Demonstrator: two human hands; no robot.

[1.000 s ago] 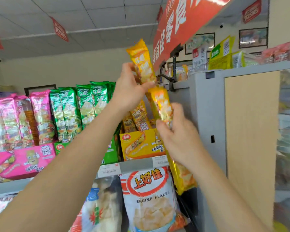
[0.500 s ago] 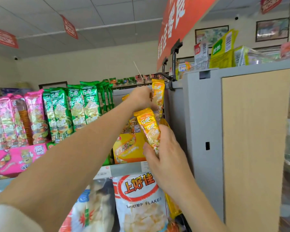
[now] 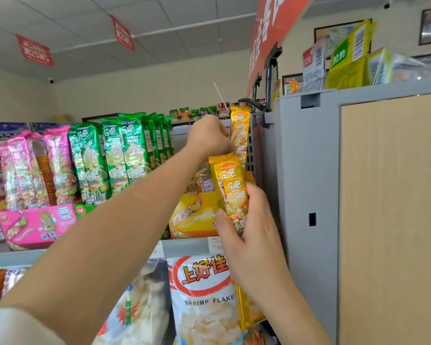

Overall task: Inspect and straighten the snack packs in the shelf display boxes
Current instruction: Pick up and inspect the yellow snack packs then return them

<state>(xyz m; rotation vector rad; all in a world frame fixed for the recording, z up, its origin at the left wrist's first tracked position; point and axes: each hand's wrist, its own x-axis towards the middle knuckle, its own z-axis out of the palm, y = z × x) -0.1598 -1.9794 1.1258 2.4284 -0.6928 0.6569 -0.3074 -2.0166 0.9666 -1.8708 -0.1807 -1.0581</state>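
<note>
pack: yellow snack pack (image 3: pixel 230 188) sitting upright, just in front of the yellow display box (image 3: pixel 192 215), right end of the shelf (image 3: pixel 184 246)
right hand (image 3: pixel 249 227): gripping that pack's lower half
left hand (image 3: pixel 209 138): pinching the edge of a second yellow pack (image 3: pixel 240 135), standing tall behind
step: re-seating yellow packs, I'm guessing
next: likely sliding held pack in straight, beside the tall one
neighbours: green packs (image 3: pixel 125 150) standing left

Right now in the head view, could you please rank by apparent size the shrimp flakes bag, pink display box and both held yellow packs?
1. shrimp flakes bag.
2. pink display box and front yellow pack in the right hand: too alike to rank.
3. rear yellow pack in the left hand, though farther away.
</note>
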